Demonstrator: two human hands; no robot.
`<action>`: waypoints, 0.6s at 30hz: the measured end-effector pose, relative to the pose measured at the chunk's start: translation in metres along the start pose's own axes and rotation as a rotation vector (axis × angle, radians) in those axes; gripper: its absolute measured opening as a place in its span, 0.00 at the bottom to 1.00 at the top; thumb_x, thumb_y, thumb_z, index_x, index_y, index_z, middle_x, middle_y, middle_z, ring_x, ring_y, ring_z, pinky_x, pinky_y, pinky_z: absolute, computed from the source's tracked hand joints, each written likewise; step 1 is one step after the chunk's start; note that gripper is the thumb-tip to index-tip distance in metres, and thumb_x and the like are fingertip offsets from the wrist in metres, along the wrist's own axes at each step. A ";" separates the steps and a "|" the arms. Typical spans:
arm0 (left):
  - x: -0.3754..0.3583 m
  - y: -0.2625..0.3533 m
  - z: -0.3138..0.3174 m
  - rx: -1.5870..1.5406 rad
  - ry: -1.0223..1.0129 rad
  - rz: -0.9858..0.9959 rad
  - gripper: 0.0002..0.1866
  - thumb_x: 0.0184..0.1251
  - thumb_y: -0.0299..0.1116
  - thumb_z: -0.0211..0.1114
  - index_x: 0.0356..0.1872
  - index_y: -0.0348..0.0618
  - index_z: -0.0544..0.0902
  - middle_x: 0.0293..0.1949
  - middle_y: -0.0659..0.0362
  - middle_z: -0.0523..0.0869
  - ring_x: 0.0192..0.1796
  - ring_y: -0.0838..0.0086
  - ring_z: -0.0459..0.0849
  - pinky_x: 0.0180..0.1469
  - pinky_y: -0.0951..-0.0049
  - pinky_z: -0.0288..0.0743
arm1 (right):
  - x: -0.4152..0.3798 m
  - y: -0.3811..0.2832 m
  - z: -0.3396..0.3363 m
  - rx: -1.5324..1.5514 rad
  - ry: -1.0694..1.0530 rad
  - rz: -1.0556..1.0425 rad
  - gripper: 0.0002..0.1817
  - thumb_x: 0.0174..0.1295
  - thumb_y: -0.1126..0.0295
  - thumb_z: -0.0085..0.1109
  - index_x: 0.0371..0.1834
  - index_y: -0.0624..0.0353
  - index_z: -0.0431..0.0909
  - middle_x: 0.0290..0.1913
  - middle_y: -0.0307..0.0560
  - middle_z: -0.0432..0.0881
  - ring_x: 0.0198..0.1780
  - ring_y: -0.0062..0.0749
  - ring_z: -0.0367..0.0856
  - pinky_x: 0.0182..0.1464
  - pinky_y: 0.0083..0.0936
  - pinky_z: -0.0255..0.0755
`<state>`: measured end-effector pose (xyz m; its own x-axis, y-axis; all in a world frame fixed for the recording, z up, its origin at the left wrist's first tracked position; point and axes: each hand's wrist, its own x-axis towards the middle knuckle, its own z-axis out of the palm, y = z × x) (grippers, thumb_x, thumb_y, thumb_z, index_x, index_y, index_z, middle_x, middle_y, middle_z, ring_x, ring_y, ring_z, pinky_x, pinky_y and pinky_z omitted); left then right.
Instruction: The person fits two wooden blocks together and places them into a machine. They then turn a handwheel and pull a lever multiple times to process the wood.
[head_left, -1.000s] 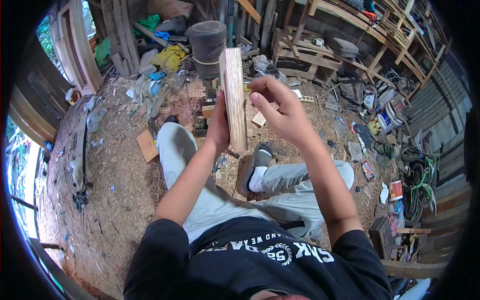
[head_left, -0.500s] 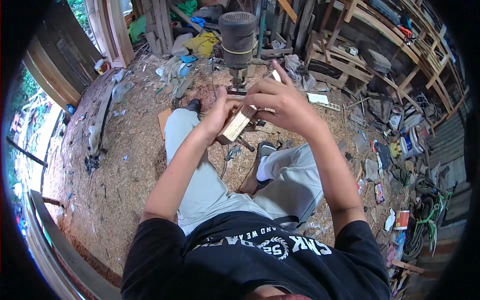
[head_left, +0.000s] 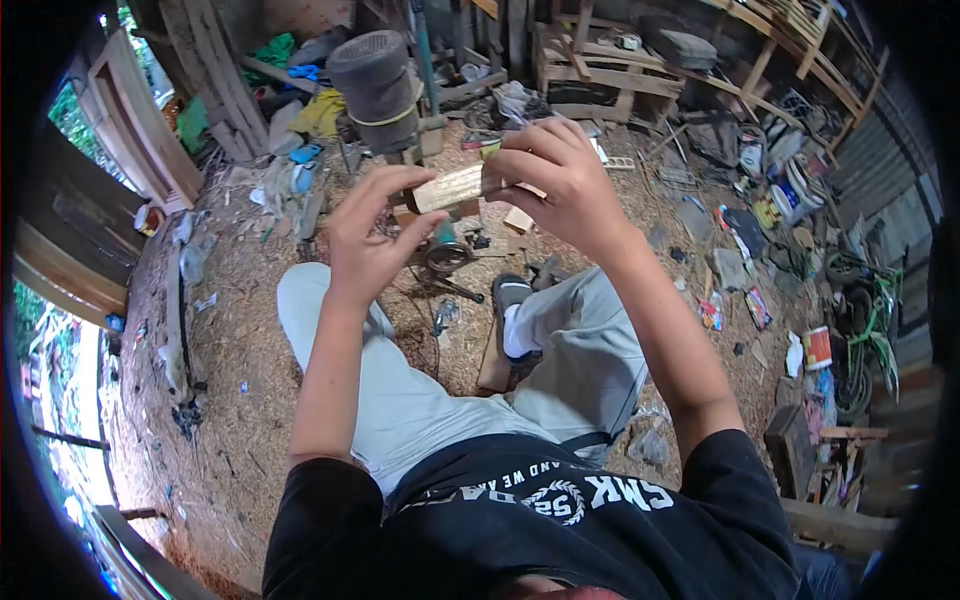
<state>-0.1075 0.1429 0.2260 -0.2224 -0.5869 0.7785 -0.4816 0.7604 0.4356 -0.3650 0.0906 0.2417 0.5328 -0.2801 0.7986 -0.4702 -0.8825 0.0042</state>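
Note:
A short pale wooden block (head_left: pixel 450 188) is held up in front of me, lying nearly level between both hands. My right hand (head_left: pixel 560 178) grips its right end, fingers over the top and thumb underneath. At the left end, my left hand (head_left: pixel 372 232) has its fingertips at the upper corner and its thumb below. Just behind the block stands a machine with a dark cylindrical motor (head_left: pixel 372 88), a yellow band around it. Below the hands, a round metal part with a crank handle (head_left: pixel 450 258) shows, partly covered by the left hand.
Wood shavings cover the ground (head_left: pixel 240 340). A small wood offcut (head_left: pixel 518 220) lies beyond the right hand. My shoe (head_left: pixel 513 300) rests beside a flat board. Wooden racks (head_left: pixel 615 80) stand at the back, with buckets (head_left: pixel 790 200) and a green bicycle (head_left: pixel 875 320) at right.
The block has turned from a steep slant to nearly level and moved slightly up. My left hand has shifted left to its end. The view has swung right, so the motor appears further left.

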 end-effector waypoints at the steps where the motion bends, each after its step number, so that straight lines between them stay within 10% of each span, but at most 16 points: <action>1: 0.003 -0.001 0.001 -0.001 0.000 -0.011 0.22 0.54 0.24 0.80 0.52 0.38 0.87 0.50 0.53 0.90 0.55 0.63 0.88 0.59 0.66 0.80 | 0.000 -0.001 -0.003 -0.013 -0.012 0.007 0.20 0.48 0.69 0.75 0.47 0.52 0.85 0.44 0.39 0.83 0.48 0.40 0.80 0.56 0.39 0.70; 18: 0.039 -0.152 0.052 -0.067 0.048 -0.108 0.19 0.61 0.19 0.75 0.54 0.37 0.85 0.49 0.54 0.88 0.51 0.68 0.88 0.55 0.72 0.80 | 0.022 0.102 0.100 -0.137 -0.090 0.117 0.28 0.51 0.61 0.79 0.57 0.49 0.83 0.53 0.44 0.83 0.59 0.41 0.78 0.65 0.49 0.64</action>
<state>-0.0873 -0.0095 0.1668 -0.1304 -0.6535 0.7457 -0.4429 0.7112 0.5458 -0.3312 -0.0435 0.1995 0.5268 -0.4161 0.7412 -0.6206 -0.7841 0.0009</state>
